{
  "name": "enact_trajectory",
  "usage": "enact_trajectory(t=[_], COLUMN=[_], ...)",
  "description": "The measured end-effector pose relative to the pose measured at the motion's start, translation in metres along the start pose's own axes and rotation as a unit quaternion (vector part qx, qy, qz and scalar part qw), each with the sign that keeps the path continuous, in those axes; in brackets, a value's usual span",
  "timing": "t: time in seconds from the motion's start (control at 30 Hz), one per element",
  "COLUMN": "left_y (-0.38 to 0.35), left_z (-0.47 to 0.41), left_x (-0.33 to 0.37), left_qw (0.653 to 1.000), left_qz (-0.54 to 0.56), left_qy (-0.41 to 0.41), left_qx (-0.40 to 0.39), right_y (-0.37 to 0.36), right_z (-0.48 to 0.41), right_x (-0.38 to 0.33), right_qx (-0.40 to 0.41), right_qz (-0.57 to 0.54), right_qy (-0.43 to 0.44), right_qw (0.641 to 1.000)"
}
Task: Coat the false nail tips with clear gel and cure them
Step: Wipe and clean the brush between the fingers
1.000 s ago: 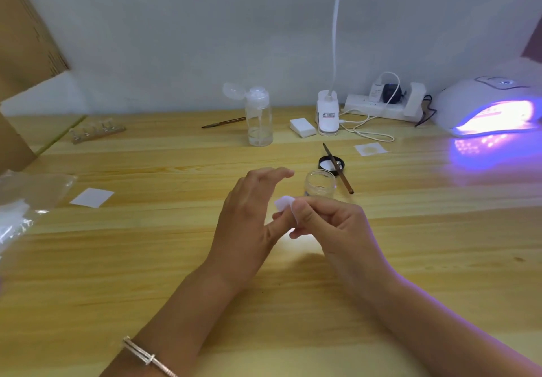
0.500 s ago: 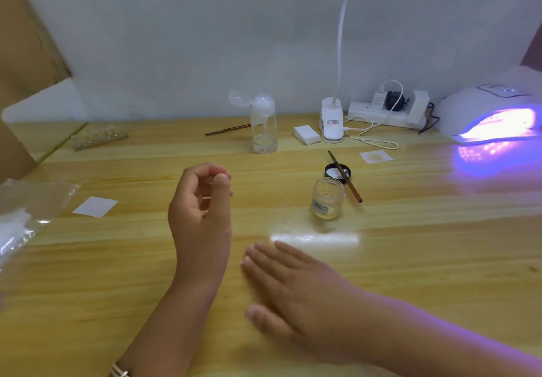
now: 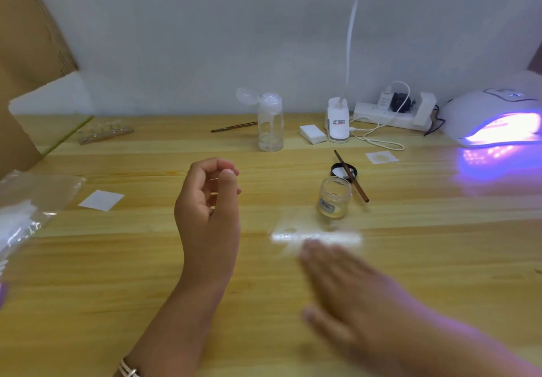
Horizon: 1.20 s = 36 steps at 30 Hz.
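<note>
My left hand [image 3: 208,209] is raised over the middle of the wooden table [image 3: 440,259], fingers curled, thumb beside the index fingertip, nothing visible in it. My right hand [image 3: 352,297], blurred, lies flat and low over the table with straight fingers. Beyond it stands the open clear gel jar [image 3: 334,197]. Its black lid [image 3: 337,169] lies behind, with a brown brush [image 3: 353,178] resting across it. The white curing lamp [image 3: 495,112] glows purple at the far right. A strip of clear nail tips [image 3: 104,133] lies at the back left.
A clear pump bottle [image 3: 270,124], a second brush [image 3: 234,126], a white block [image 3: 313,133], a desk lamp base [image 3: 338,124] and a power strip [image 3: 390,115] line the back. White squares [image 3: 101,200] [image 3: 381,157], a plastic bag [image 3: 26,209] and cardboard [image 3: 17,83] sit around.
The hands, together around a small white piece a second ago, have separated. The left moved left and curled; the right dropped flat, then slid right. The white piece is out of sight.
</note>
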<state>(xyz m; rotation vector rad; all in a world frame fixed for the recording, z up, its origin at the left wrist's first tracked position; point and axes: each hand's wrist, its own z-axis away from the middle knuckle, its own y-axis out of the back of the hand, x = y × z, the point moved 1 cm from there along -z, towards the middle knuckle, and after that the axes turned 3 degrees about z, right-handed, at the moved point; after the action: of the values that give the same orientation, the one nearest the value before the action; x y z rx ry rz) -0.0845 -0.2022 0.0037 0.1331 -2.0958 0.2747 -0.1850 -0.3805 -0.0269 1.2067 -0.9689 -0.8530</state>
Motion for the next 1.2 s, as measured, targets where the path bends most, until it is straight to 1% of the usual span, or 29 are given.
enact_trajectory(t=[0.03, 0.07, 0.1, 0.17, 0.2, 0.23, 0.3, 0.33, 0.37, 0.4, 0.43, 0.47, 0.57, 0.6, 0.63, 0.67, 0.73, 0.77, 0.83, 0.9, 0.93, 0.97, 1.0, 1.03, 1.07, 1.1, 1.13, 1.17, 1.2], left_y=[-0.001, -0.002, -0.003, -0.005, -0.007, -0.008, -0.009, -0.009, -0.008, -0.008, -0.007, -0.006, -0.005, -0.005, -0.006, -0.008, -0.010, -0.011, -0.012, -0.012, -0.013, -0.012, -0.012, -0.011, -0.009, -0.008, -0.007, -0.006, -0.007], left_z=[0.000, 0.000, 0.000, 0.000, 0.000, 0.001, 0.002, 0.003, 0.003, 0.003, 0.003, 0.003, 0.002, 0.002, 0.002, 0.003, 0.005, 0.006, 0.008, 0.008, 0.008, 0.008, 0.009, 0.009, 0.008, 0.008, 0.008, 0.009, 0.008], left_x=[0.000, 0.001, 0.001, 0.000, 0.000, 0.000, -0.001, -0.002, -0.004, -0.005, -0.007, -0.008, -0.010, -0.010, -0.009, -0.009, -0.008, -0.008, -0.008, -0.010, -0.011, -0.012, -0.013, -0.014, -0.014, -0.015, -0.015, -0.015, -0.015], left_qw=[1.000, 1.000, 1.000, 1.000, 1.000, 1.000, 0.999, 0.999, 0.999, 0.999, 0.999, 0.999, 0.999, 0.999, 0.999, 0.998, 0.997, 0.997, 0.996, 0.995, 0.994, 0.994, 0.994, 0.993, 0.993, 0.993, 0.993, 0.993, 0.993], left_qz=[0.001, 0.001, 0.002, 0.005, 0.006, 0.005, -0.003, -0.009, -0.014, -0.018, -0.020, -0.018, -0.005, -0.003, -0.004, -0.008, -0.019, -0.024, -0.035, -0.046, -0.052, -0.056, -0.058, -0.059, -0.060, -0.060, -0.058, -0.055, -0.052], left_qy=[0.001, 0.001, 0.001, 0.003, 0.005, 0.006, 0.007, 0.008, 0.010, 0.012, 0.016, 0.022, 0.035, 0.036, 0.036, 0.034, 0.034, 0.035, 0.035, 0.034, 0.033, 0.036, 0.040, 0.045, 0.047, 0.049, 0.050, 0.052, 0.052], left_qx=[-0.003, -0.007, -0.010, -0.016, -0.020, -0.024, -0.031, -0.034, -0.036, -0.036, -0.036, -0.034, -0.032, -0.034, -0.038, -0.043, -0.059, -0.066, -0.076, -0.083, -0.085, -0.087, -0.089, -0.091, -0.091, -0.089, -0.087, -0.087, -0.089], right_y=[-0.002, -0.003, -0.001, 0.003, 0.003, 0.006, 0.006, 0.004, 0.002, -0.001, -0.001, -0.003, -0.004, -0.009, -0.011, -0.016, -0.029, -0.032, -0.033, -0.030, -0.029, -0.028, -0.029, -0.031, -0.034, -0.035, -0.037, -0.039, -0.040], right_z=[0.005, 0.013, 0.019, 0.021, 0.018, 0.011, -0.008, -0.015, -0.017, -0.018, -0.014, -0.007, 0.028, 0.038, 0.047, 0.059, 0.076, 0.077, 0.067, 0.043, 0.031, 0.024, 0.023, 0.025, 0.031, 0.038, 0.043, 0.046, 0.048], right_x=[0.024, 0.046, 0.062, 0.073, 0.063, 0.047, -0.004, -0.032, -0.055, -0.068, -0.070, -0.062, 0.000, 0.031, 0.067, 0.103, 0.164, 0.188, 0.214, 0.205, 0.191, 0.172, 0.150, 0.129, 0.114, 0.110, 0.120, 0.138, 0.165], right_qx=[0.018, -0.020, -0.043, -0.059, -0.048, -0.043, -0.029, -0.016, -0.010, 0.024, 0.034, 0.052, -0.010, -0.009, -0.011, -0.013, -0.045, -0.061, -0.081, -0.058, -0.026, 0.013, 0.054, 0.077, 0.082, 0.065, 0.066, 0.067, 0.068], right_qz=[0.001, -0.012, -0.025, -0.071, -0.083, -0.099, -0.149, -0.154, -0.126, -0.092, -0.074, -0.072, -0.036, -0.034, -0.064, -0.095, -0.090, -0.088, -0.097, -0.122, -0.135, -0.137, -0.136, -0.127, -0.129, -0.137, -0.137, -0.132, -0.124], right_qy=[-0.050, -0.113, -0.156, -0.219, -0.218, -0.199, -0.105, -0.049, -0.004, 0.017, 0.014, -0.004, -0.082, -0.123, -0.185, -0.256, -0.356, -0.393, -0.424, -0.406, -0.378, -0.330, -0.266, -0.195, -0.139, -0.105, -0.096, -0.117, -0.162], right_qw=[0.999, 0.993, 0.986, 0.971, 0.971, 0.974, 0.983, 0.987, 0.992, 0.995, 0.997, 0.996, 0.996, 0.992, 0.981, 0.962, 0.929, 0.913, 0.897, 0.904, 0.915, 0.934, 0.953, 0.969, 0.979, 0.983, 0.984, 0.982, 0.977])
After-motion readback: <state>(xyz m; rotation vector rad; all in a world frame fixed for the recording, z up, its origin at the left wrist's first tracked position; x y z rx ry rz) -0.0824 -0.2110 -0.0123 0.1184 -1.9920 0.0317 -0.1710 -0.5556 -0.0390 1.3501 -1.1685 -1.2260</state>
